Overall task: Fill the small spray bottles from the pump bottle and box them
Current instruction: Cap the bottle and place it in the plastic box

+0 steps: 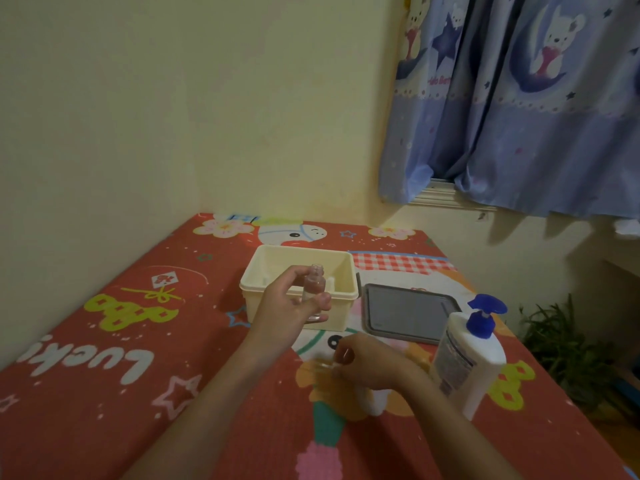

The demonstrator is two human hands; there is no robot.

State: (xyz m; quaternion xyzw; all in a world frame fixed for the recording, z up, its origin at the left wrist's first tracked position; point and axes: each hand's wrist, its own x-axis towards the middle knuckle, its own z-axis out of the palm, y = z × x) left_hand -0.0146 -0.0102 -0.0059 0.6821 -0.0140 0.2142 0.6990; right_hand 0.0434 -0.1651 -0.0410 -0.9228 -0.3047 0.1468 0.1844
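The left hand (289,308) holds a small spray bottle (313,292) upright, right in front of the cream box (277,261). The fingers and thumb are curled round the bottle's middle. The bottle is clear and has no top on its neck. It looks very light and thin, so a soft hold is enough. It may be smooth and slip, so holding it round the middle, like now, seems the best way. Squeezing too hard could crack it or tip it.

The right hand (367,363) is low on the worktop (104,375), in front of the box and a little to the right. Its fingertips pinch something small and clear. I cannot tell if it is a cap or another little bottle.

The pump bottle (467,362) stands to the right of the box, nearer to the person. It is big and white with a blue pump. It looks heavy and full, so it should stay standing while the pump is pressed from the top.

A grey lid (408,311) lies flat just to the right of the box. The box is open.
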